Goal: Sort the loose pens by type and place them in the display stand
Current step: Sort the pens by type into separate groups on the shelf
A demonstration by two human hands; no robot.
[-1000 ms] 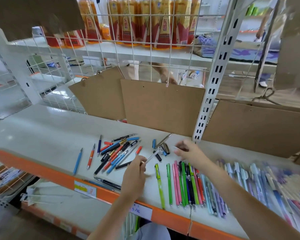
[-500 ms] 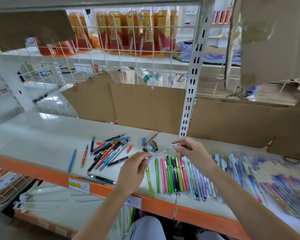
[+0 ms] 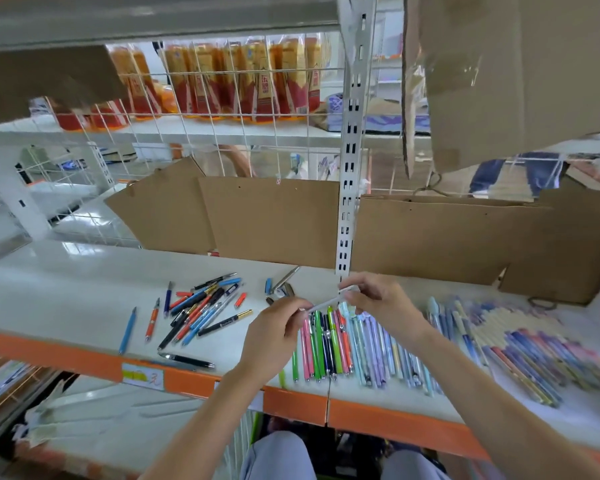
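I hold a thin white pen (image 3: 329, 302) above the shelf with both hands. My left hand (image 3: 274, 336) pinches its lower end and my right hand (image 3: 381, 303) pinches its upper end. Below it lies a sorted row of green, pink and dark pens (image 3: 321, 348), then pastel pens (image 3: 392, 355) to the right. A loose pile of mixed pens (image 3: 198, 308) lies to the left on the white shelf (image 3: 66, 289). No display stand is visible.
Brown cardboard panels (image 3: 267, 220) stand along the back of the shelf, split by a white slotted upright (image 3: 347, 202). More patterned pens (image 3: 534, 351) lie at the far right. A black pen (image 3: 187, 359) lies near the orange front edge (image 3: 66, 356). Bottles (image 3: 229, 77) stand behind wire mesh.
Both hands lifted the white pen off the shelf and moved it right, over the sorted row. The camera view shifted rightward and up.
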